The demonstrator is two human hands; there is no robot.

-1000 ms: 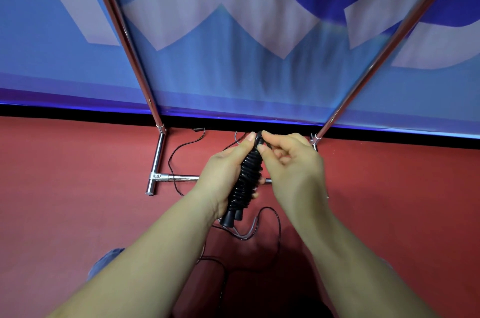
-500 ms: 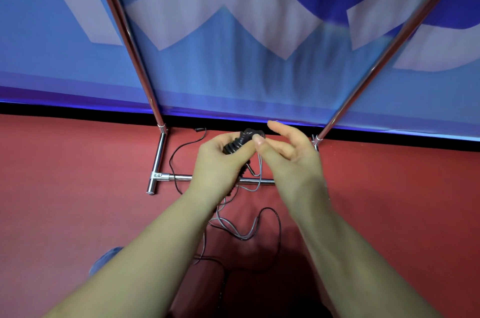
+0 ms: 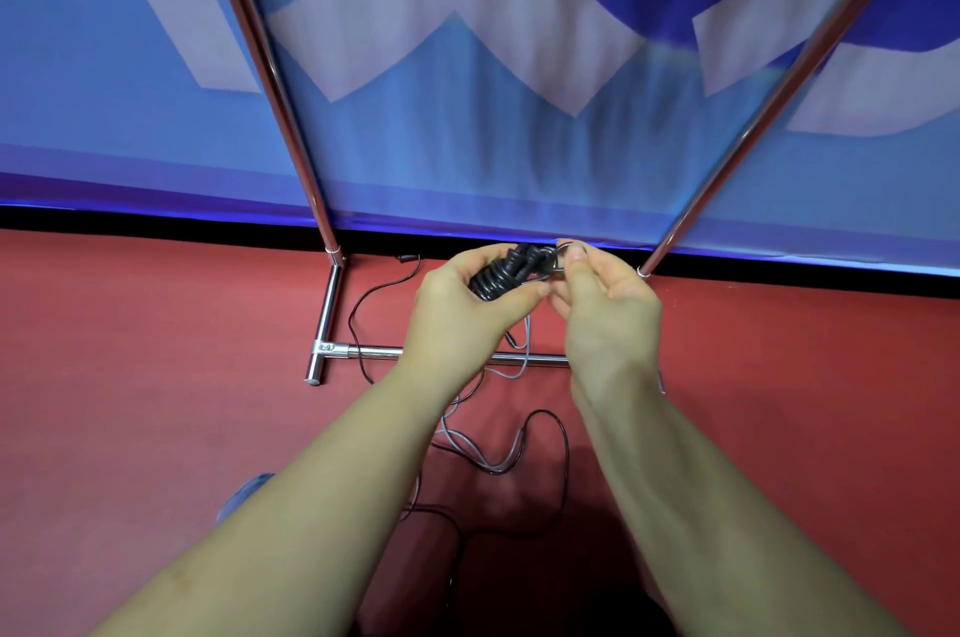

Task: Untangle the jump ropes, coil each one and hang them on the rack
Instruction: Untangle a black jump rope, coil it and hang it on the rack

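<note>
A: Where are the jump rope handles (image 3: 501, 272)?

B: They are black and bumpy. The left hand (image 3: 457, 311) is wrapped around them, with the thumb on the side near the other hand. The tops of the handles poke out above the fingers.

A: And the right hand (image 3: 605, 303)?

B: It is just beside the left hand, touching it. Its thumb and first finger pinch a small bit at the top of the handles. I cannot tell what that bit is.

A: Where is all this next to the rack (image 3: 332, 319)?

B: Both hands are up in the air, in front of the rack and between its two shiny poles.

A: And the ropes?

B: A grey rope (image 3: 506, 462) hangs down from the hands and loops on the red floor (image 3: 130, 376), near the rack's low bar. A thin black rope (image 3: 558, 433) lies on the floor too, tangled with it.
</note>
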